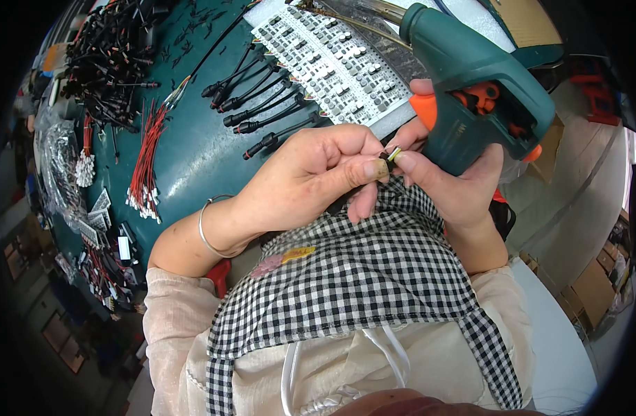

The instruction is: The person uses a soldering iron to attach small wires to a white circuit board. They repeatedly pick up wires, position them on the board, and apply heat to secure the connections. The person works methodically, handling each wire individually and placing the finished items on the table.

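Observation:
At the centre, my left hand is closed, its thumb and finger pinching a small black cable end. Short yellow-green and white wires stick out of it, and the thumb and a finger of my right hand meet them. That same hand is also wrapped round the handle of a dark green glue gun with an orange trigger. The gun's nozzle points to the far left, over the table. Much of the cable is hidden by my fingers.
Beyond my hands lies a panel of white circuit boards, with several black connector cables along its left side. Red wires with white plugs and a heap of black cables lie left on the green table. Cardboard boxes stand right.

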`<state>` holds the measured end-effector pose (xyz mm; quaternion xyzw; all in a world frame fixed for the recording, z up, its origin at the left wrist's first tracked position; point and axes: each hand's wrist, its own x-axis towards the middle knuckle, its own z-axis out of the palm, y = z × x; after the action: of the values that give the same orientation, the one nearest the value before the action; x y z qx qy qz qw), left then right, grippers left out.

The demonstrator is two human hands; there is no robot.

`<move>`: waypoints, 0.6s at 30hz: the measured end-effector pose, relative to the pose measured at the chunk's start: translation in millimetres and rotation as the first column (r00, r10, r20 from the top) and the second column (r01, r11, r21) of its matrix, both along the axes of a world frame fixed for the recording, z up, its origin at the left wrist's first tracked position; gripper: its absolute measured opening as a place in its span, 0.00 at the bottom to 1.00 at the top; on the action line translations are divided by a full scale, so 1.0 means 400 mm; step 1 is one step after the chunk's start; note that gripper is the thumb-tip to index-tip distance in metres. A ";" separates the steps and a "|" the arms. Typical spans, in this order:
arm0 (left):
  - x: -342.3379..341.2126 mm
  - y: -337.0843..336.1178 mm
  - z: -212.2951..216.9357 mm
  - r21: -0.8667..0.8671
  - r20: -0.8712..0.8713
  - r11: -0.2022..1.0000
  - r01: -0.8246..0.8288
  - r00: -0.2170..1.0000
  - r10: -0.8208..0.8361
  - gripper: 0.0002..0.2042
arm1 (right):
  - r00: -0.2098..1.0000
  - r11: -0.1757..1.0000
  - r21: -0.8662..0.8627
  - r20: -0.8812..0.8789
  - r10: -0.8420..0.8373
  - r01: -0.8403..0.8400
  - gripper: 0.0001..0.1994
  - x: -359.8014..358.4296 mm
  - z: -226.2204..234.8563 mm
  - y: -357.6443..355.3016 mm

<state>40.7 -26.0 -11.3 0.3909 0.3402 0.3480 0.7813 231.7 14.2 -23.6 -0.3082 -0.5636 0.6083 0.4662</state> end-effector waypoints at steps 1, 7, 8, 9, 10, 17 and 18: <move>0.000 0.001 0.002 -0.005 -0.004 1.000 0.006 1.000 -0.006 0.12 | 1.000 1.000 0.016 0.020 0.019 -0.019 0.28 0.002 0.000 0.002; -0.002 0.001 0.002 0.030 -0.073 0.999 0.016 0.997 -0.014 0.12 | 0.999 0.998 0.049 0.031 0.033 -0.034 0.29 0.011 -0.007 0.003; -0.001 0.001 0.002 0.032 -0.085 0.999 0.017 0.996 -0.014 0.13 | 1.000 0.998 0.053 0.021 0.022 -0.023 0.29 0.008 -0.006 0.002; 0.000 0.000 0.003 0.035 -0.099 0.999 0.015 0.995 -0.012 0.13 | 1.000 0.998 0.057 0.010 0.013 -0.014 0.29 0.006 -0.005 0.002; 0.001 -0.001 0.003 0.037 -0.112 0.999 0.014 0.994 -0.009 0.14 | 0.999 0.998 0.061 0.027 0.023 -0.025 0.29 0.007 -0.003 0.003; -0.003 -0.002 0.005 -0.121 -0.022 0.992 0.023 0.999 -0.026 0.17 | 0.997 0.998 -0.019 0.053 0.058 -0.057 0.28 0.019 0.000 -0.001; -0.004 -0.002 0.007 -0.180 0.016 0.983 0.032 0.999 -0.029 0.17 | 0.997 0.998 -0.018 0.044 0.056 -0.055 0.28 0.017 0.000 -0.002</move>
<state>39.2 -26.9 -8.5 0.3216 0.3591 0.3064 0.8208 238.6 13.6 -23.6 -0.3097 -0.5769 0.6190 0.4338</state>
